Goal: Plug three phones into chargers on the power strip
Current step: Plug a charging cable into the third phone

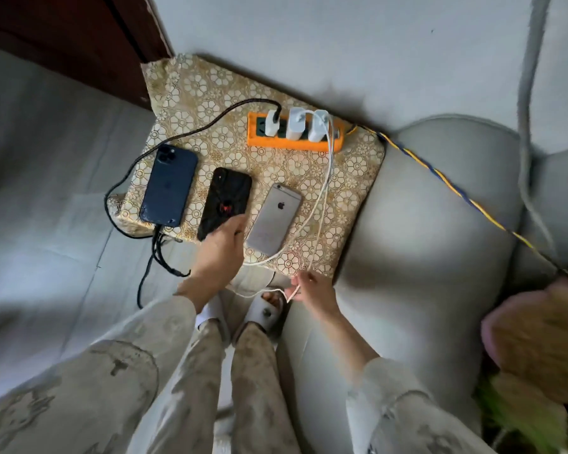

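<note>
Three phones lie face down on a small table with a gold flowered cloth (210, 103). A dark blue phone (169, 185) on the left has a black cable (191, 126) plugged into its near end. My left hand (218, 253) grips the near end of the black phone (225, 199) in the middle. A silver phone (274, 217) lies on the right. My right hand (312, 290) pinches a white cable (322, 194) below the table's near edge. An orange power strip (295, 139) at the back carries three white chargers (297, 124).
A grey sofa arm (433, 224) presses against the table's right side. A blue-and-yellow cord (456, 191) runs from the strip across the sofa. A dark wooden door (79, 44) stands at the far left. My slippered feet (266, 312) stand below the table.
</note>
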